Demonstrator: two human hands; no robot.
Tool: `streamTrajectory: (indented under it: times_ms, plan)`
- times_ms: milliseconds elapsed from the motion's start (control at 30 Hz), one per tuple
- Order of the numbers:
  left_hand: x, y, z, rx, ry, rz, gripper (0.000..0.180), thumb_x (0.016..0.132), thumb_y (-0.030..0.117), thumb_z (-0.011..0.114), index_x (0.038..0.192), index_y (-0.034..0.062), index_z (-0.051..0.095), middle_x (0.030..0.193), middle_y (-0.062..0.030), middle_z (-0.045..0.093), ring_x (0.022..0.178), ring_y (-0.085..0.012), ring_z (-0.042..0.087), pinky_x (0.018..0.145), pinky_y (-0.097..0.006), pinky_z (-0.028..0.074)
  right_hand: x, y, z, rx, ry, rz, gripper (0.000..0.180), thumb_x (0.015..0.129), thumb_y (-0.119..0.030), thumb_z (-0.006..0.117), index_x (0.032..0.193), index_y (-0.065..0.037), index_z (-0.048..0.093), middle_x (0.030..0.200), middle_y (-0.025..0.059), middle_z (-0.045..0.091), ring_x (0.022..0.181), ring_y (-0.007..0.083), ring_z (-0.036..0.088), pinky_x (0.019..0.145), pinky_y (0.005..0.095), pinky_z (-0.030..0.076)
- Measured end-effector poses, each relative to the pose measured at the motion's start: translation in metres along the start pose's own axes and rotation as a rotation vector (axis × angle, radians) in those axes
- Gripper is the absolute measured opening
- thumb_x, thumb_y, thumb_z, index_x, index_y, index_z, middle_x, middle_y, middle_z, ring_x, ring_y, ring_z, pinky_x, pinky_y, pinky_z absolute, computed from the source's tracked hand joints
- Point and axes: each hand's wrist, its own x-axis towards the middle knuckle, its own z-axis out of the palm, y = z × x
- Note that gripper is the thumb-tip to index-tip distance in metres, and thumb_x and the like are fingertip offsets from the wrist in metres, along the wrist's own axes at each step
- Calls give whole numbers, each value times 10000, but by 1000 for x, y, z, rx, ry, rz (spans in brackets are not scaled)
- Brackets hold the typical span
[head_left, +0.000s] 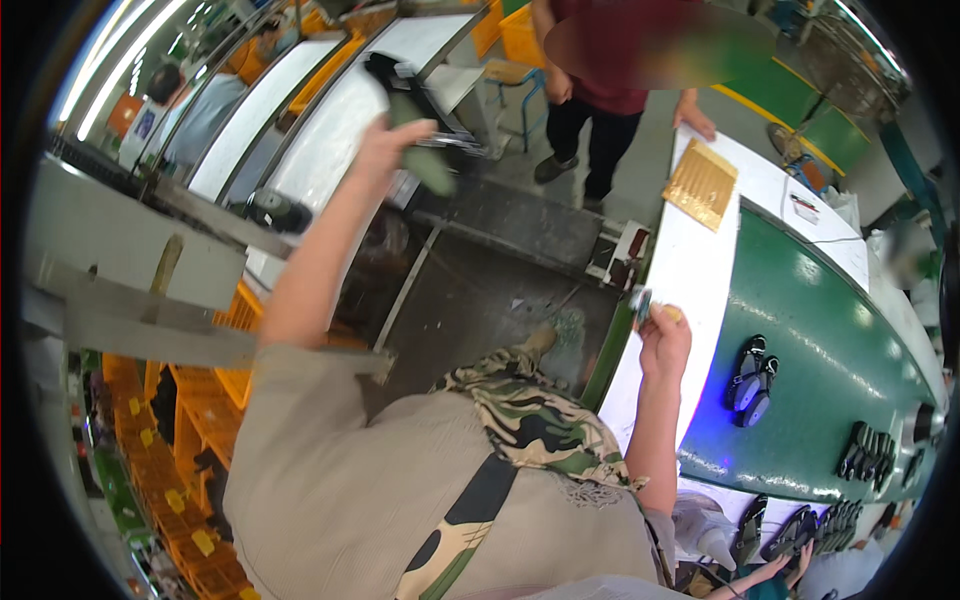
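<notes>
Up at the far left, my left hand (388,145) is closed on a sandal (415,105) with a grey-green sole and dark straps, held over the white belt and blurred by motion. My right hand (665,340) is raised beside the white table edge (690,280), its fingers pinched together. Between them is a small item (641,303), partly silvery and dark, with a yellowish bit showing at the fingertips. Its kind is too small to make out.
A green conveyor (800,330) on the right carries a pair of black sandals (750,380) and several more shoes. Bundled yellowish strips (703,185) lie on the white table near a standing person (610,60). Orange crates (205,400) stand at left; another dark shoe (278,210) rests nearby.
</notes>
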Motion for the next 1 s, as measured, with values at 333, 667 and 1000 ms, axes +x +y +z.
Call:
streamTrajectory:
  times_ms: [333, 667, 1000]
  plan:
    - [91, 52, -267, 1003, 362, -369, 382, 783, 317, 713, 1031, 27, 693, 1039, -174, 695, 914, -327, 692, 847, -565, 514, -55, -14, -95, 153, 218, -42, 182, 821, -14, 687, 922, -30, 536, 804, 117, 627, 643, 210, 607, 571, 361, 539]
    - [-43, -88, 254, 523, -967, -173, 455, 856, 275, 706, 1193, -22, 641, 1025, -92, 698, 940, -165, 649, 852, -302, 490, -114, -14, -164, 202, 503, -237, 209, 775, -66, 743, 860, -55, 552, 773, 46, 620, 658, 145, 580, 589, 267, 457]
    - [-230, -315, 667, 571, -1244, -890, 985, 733, 568, 776, 1446, 23, 369, 1401, -345, 390, 1219, -503, 486, 997, -579, 433, -231, -9, -208, 163, 1075, -463, 215, 783, -54, 749, 882, -64, 558, 792, 23, 613, 679, 122, 586, 612, 250, 467]
